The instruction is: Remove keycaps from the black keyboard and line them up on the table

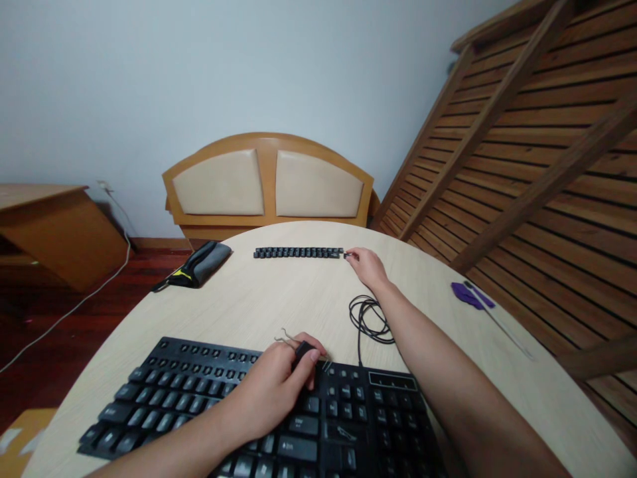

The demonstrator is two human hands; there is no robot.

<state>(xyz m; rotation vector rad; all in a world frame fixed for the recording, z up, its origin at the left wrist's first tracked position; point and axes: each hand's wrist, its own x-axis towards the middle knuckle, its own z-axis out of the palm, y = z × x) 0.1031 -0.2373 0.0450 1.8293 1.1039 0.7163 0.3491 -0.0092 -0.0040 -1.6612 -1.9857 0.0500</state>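
Note:
My left hand [271, 392] rests over a black keyboard [298, 448], its fingers wrapped round a black-handled wire keycap puller [302, 350] whose thin wire ends stick out to the left. Bare switch sockets show in the keyboard's upper rows, while keycaps cover the lower rows and the number pad. Farther off, my right hand [367, 267] pinches a small black keycap [347, 255] low at the tabletop. That keycap is at the right end of a lined-up double row of loose keycaps [298, 253].
The keyboard's coiled black cable [365, 318] lies beside my right forearm. A dark grey pouch [206, 262] with yellow trim sits at the round table's [239, 302] left edge. Toward the right edge is a purple cloth [468, 296] with a thin rod. A wooden headboard [269, 179] stands behind.

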